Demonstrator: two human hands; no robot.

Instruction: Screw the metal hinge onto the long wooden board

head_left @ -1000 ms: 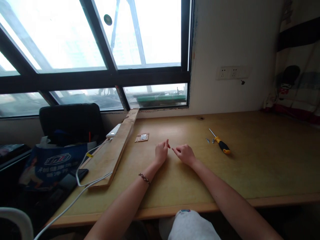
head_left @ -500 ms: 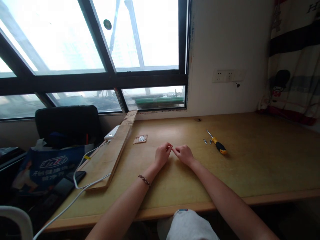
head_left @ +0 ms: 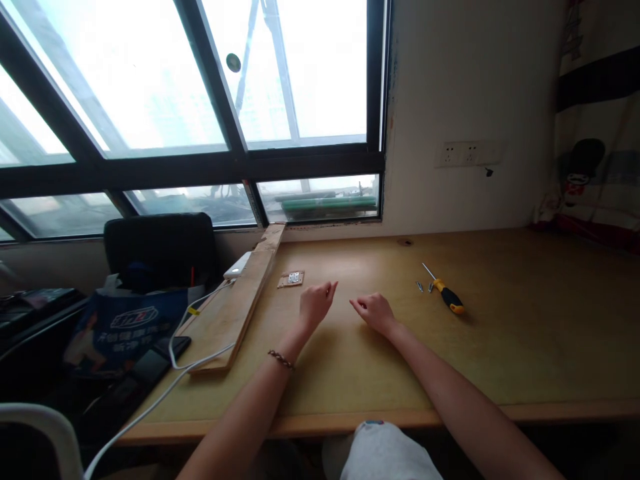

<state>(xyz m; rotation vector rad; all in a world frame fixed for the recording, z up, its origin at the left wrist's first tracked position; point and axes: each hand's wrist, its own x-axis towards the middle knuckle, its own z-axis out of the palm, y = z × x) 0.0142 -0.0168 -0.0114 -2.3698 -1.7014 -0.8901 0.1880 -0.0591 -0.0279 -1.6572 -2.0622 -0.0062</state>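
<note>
My left hand (head_left: 317,305) is curled just above the desk, its thumb and forefinger close together. If anything is in it, it is too small or hidden to name. Facing it, my right hand (head_left: 374,311) is also curled, with one fingertip pointing left; its palm side is hidden. A gap separates the two hands. Beyond my left hand lies a small wooden piece (head_left: 283,281) with a silver metal plate (head_left: 294,277) on it. To the right of my right hand rests a yellow-and-black screwdriver (head_left: 448,295), beside two small metal pieces, perhaps bits (head_left: 419,286).
A long wooden board (head_left: 235,313) runs along the desk's left side, with a white device (head_left: 237,265) and white cable (head_left: 177,363) on it. A black phone-like slab (head_left: 173,348) lies at the left edge. The window and wall socket (head_left: 459,154) are behind.
My hands have moved apart; their fingertips were meeting before. The camera view has turned slightly left, so the desk items appear further right. The screwdriver and wooden piece stay put on the desk.
</note>
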